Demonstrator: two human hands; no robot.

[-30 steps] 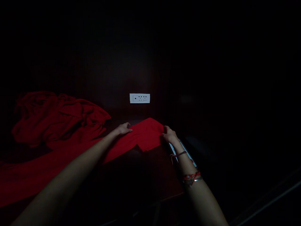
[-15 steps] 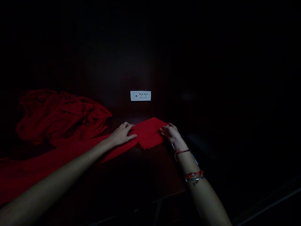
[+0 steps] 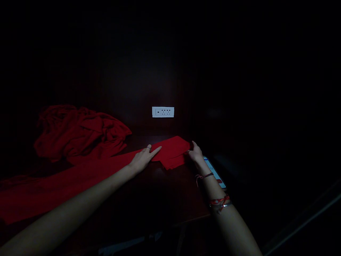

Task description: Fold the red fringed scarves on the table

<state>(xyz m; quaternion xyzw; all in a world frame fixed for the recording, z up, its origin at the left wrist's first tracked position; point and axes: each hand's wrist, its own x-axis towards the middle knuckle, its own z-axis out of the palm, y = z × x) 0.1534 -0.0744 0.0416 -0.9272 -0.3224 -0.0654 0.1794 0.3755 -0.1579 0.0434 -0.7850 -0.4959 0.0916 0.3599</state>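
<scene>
On the dark, glossy worktop, the open left hand steadies a long red cloth strip, its right end pinched by the right hand.

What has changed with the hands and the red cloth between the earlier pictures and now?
The left hand has moved back toward the person, from the red strip's far edge to its near side, with fingers spread. At the strip's right end, a layered edge shows more clearly. The right hand stayed at that end; the crumpled red pile, wall socket and phone stayed put.
</scene>
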